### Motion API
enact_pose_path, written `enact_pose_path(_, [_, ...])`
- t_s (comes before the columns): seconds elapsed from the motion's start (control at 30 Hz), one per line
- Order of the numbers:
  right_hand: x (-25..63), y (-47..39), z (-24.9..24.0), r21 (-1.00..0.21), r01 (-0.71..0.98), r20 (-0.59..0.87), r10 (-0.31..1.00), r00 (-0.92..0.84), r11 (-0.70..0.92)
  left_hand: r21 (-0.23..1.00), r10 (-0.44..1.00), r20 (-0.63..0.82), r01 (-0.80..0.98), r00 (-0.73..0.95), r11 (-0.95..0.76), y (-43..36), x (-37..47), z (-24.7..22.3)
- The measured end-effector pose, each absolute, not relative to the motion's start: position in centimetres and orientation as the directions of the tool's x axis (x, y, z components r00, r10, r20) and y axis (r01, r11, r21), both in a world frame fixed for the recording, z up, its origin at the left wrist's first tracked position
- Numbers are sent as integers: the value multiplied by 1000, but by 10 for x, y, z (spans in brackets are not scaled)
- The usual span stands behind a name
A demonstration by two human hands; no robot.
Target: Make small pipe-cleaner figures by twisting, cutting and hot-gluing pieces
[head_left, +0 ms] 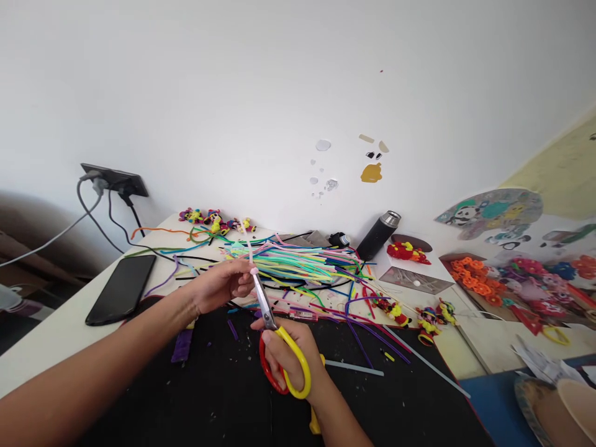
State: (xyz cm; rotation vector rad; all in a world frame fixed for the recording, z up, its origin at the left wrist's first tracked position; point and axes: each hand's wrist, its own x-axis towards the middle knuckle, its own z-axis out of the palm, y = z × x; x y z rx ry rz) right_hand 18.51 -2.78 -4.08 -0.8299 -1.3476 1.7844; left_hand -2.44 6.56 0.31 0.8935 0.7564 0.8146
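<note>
My left hand [228,282] pinches a pale pink pipe cleaner [248,248], whose free end points up toward the wall. In my right hand [298,354] is a pair of scissors [263,304] with one red and one yellow handle loop. The blades look nearly closed, and their tips touch or almost touch the pink piece at my left fingertips. Behind both hands lies a loose pile of coloured pipe cleaners [288,261]. A yellow tool [315,422] is partly hidden under my right wrist, with a translucent stick [354,367] beside it.
A black mat [223,397] covers the front of the table, with small scraps on it. A phone [121,289] lies left. At the back right stand a black thermos [378,236] and a white box [414,273]. Small figures [426,323] sit right; cables hang from a socket [114,179].
</note>
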Motion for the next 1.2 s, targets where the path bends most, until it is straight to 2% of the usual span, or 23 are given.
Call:
enact_pose_path(0.17, [184, -28, -39, -966, -187, -54, 848, -527, -178, 821, 868, -266, -373, 419, 432, 45, -17, -2])
enact_pose_path(0.37, [187, -28, -38, -962, -201, -49, 845, -532, -182, 745, 943, -244, -580, 226, 331, 36, -24, 9])
enact_pose_path(0.47, [191, -26, -34, -951, -232, -60, 860, -507, -204, 786, 948, -260, -531, 181, 317, 32, -27, 12])
enact_pose_path(0.53, [194, -25, -31, -943, -253, -62, 864, -499, -214, 883, 986, -160, -438, 54, 167, 27, -30, 15])
enact_pose_path(0.6, [196, -24, -29, -941, -254, -62, 853, -517, -222, 961, 990, 64, -260, -129, -96, 24, -33, 24])
enact_pose_path(0.67, [196, -25, -27, -941, -238, -67, 824, -563, -239, 951, 933, 304, 3, -191, -309, 22, -38, 37])
enact_pose_path(0.7, [196, -26, -26, -941, -231, -70, 809, -584, -248, 929, 921, 364, 119, -136, -350, 22, -41, 43])
enact_pose_path(0.77, [197, -27, -25, -936, -233, -67, 788, -613, -262, 906, 938, 339, 246, 69, -345, 24, -44, 54])
enact_pose_path(0.83, [197, -27, -26, -929, -255, -54, 781, -623, -267, 912, 923, 249, 249, 292, -325, 28, -47, 58])
enact_pose_path(0.9, [198, -26, -27, -923, -275, -41, 778, -627, -269, 930, 892, 176, 227, 417, -290, 33, -47, 56])
enact_pose_path(0.97, [199, -26, -29, -922, -280, -34, 777, -629, -267, 924, 891, 138, 268, 432, -273, 37, -47, 52])
enact_pose_path(1.1, [198, -25, -30, -932, -255, -54, 792, -608, -259, 841, 926, 118, 460, 358, -285, 38, -46, 48])
enact_pose_path(1.2, [197, -25, -28, -935, -248, -69, 815, -575, -254, 793, 940, 129, 536, 315, -288, 37, -45, 50])
